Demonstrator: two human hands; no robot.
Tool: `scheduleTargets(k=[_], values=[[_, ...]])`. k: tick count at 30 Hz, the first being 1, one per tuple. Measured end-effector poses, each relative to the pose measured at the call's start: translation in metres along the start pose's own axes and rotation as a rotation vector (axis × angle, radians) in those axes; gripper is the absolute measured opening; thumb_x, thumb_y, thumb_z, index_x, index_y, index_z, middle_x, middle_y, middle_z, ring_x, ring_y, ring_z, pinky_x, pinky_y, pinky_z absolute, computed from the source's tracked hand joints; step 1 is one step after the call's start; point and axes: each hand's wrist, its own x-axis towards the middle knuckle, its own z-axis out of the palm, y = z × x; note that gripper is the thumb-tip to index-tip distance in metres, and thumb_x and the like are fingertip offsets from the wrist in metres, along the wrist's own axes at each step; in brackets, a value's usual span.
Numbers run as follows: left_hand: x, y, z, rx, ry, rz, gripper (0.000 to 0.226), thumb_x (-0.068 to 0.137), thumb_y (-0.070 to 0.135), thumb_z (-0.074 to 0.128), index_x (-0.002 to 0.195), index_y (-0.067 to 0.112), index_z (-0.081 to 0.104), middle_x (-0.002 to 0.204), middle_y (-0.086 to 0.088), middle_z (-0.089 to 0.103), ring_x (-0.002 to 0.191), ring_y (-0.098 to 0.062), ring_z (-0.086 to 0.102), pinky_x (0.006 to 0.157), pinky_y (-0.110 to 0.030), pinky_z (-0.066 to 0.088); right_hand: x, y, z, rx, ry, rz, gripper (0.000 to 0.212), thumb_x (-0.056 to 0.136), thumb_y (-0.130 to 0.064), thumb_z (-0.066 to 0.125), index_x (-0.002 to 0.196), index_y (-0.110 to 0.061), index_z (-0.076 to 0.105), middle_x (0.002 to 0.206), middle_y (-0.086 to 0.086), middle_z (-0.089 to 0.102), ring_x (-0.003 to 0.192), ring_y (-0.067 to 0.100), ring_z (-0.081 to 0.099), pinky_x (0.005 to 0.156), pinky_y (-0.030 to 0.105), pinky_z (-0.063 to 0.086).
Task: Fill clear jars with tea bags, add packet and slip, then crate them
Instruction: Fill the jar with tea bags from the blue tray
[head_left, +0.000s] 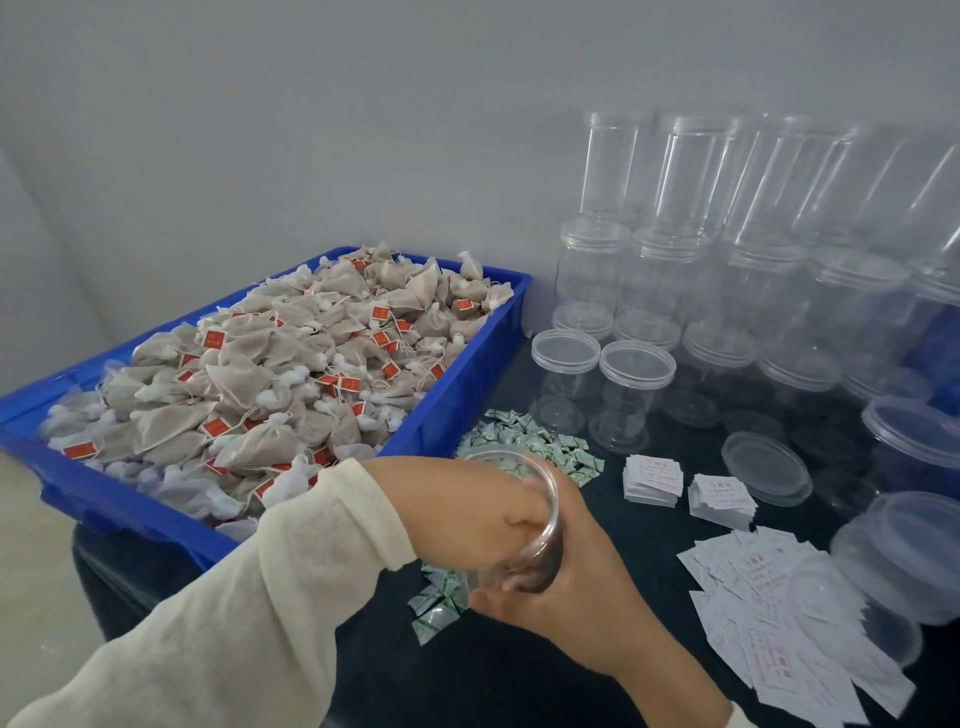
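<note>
1 clear jar (524, 525) | tilted, lidless | right hand (566, 587) grips base

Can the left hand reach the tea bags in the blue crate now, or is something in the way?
Probably yes. The left hand is at the jar mouth, right beside the open blue crate; nothing covers the tea bags.

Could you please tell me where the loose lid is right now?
The loose lid lies flat on the table's right side, just right of the two slip stacks.
</note>
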Motion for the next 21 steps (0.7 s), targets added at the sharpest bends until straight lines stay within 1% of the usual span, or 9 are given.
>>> scheduleTargets(k=[3,5,7,8,9,11,14,16,21], values=[[-0.007,-0.006,-0.003,-0.058,0.122,0.032,0.026,0.101,0.022,0.038,0.118,0.020,0.058,0.101,0.007,0.064,0.079,-0.001,0.056,0.072,-0.008,0.042,0.000,-0.001,0.001,0.028,-0.007,-0.025,0.099,0.061,-0.019,0.090,0.134,-0.053,0.032,0.117,-0.027,0.058,0.095,0.000,0.067,0.073,0.011,0.051],[-0.017,-0.021,-0.007,-0.157,0.414,0.016,0.022,0.098,0.036,0.039,0.113,0.033,0.055,0.093,0.016,0.066,0.081,0.005,0.060,0.072,-0.008,0.045,0.000,-0.002,-0.001,0.000,0.028,-0.016,0.094,0.058,-0.029,0.089,0.127,-0.061,0.034,0.117,-0.034,0.052,0.102,-0.005,0.062,0.076,0.007,0.048],[-0.031,-0.049,-0.011,-0.249,0.735,-0.074,0.017,0.096,0.036,0.042,0.109,0.038,0.053,0.086,0.017,0.068,0.079,0.010,0.061,0.071,-0.009,0.045,-0.002,-0.001,-0.003,-0.045,0.069,0.000,0.095,0.053,-0.041,0.087,0.122,-0.071,0.029,0.119,-0.039,0.046,0.114,-0.014,0.049,0.081,0.000,0.041],[-0.040,-0.064,-0.012,-0.200,0.810,-0.162,0.017,0.097,0.032,0.045,0.110,0.036,0.054,0.088,0.016,0.068,0.076,0.010,0.061,0.069,-0.008,0.044,-0.004,0.001,-0.005,-0.055,0.074,0.005,0.096,0.053,-0.044,0.087,0.121,-0.073,0.027,0.120,-0.039,0.045,0.116,-0.017,0.045,0.081,-0.002,0.039],[-0.048,-0.079,-0.012,-0.088,0.786,-0.289,0.018,0.097,0.030,0.047,0.114,0.034,0.055,0.096,0.014,0.068,0.076,0.007,0.061,0.071,-0.010,0.046,-0.005,0.004,-0.007,-0.066,0.077,0.011,0.097,0.052,-0.045,0.087,0.122,-0.073,0.026,0.121,-0.039,0.044,0.117,-0.018,0.043,0.082,-0.003,0.037],[-0.059,-0.105,-0.008,0.141,0.502,-0.573,0.029,0.097,0.028,0.051,0.126,0.029,0.053,0.113,0.006,0.064,0.092,-0.002,0.061,0.084,-0.021,0.051,-0.008,0.009,-0.009,-0.076,0.082,0.020,0.099,0.052,-0.045,0.087,0.125,-0.072,0.026,0.122,-0.040,0.044,0.117,-0.019,0.043,0.082,-0.004,0.037],[-0.063,-0.114,0.010,0.282,0.140,-0.821,0.034,0.092,0.036,0.056,0.125,0.030,0.054,0.113,0.009,0.061,0.099,-0.010,0.058,0.091,-0.028,0.050,-0.008,0.012,-0.008,-0.059,0.074,0.035,0.099,0.052,-0.041,0.088,0.123,-0.074,0.028,0.119,-0.043,0.044,0.116,-0.021,0.042,0.079,-0.004,0.038],[-0.060,-0.115,0.021,0.297,0.092,-0.860,0.032,0.088,0.040,0.059,0.118,0.030,0.056,0.107,0.010,0.061,0.097,-0.011,0.057,0.091,-0.030,0.050,-0.007,0.012,-0.007,-0.076,0.066,0.043,0.098,0.052,-0.041,0.088,0.122,-0.073,0.028,0.120,-0.044,0.043,0.117,-0.023,0.041,0.079,-0.004,0.038],[-0.055,-0.124,0.025,0.261,0.213,-0.842,0.027,0.088,0.032,0.060,0.115,0.030,0.060,0.098,0.010,0.059,0.093,-0.011,0.057,0.091,-0.030,0.051,-0.006,0.011,-0.006,-0.098,0.055,0.056,0.096,0.053,-0.042,0.088,0.123,-0.070,0.029,0.122,-0.043,0.042,0.117,-0.024,0.039,0.078,-0.005,0.038]])
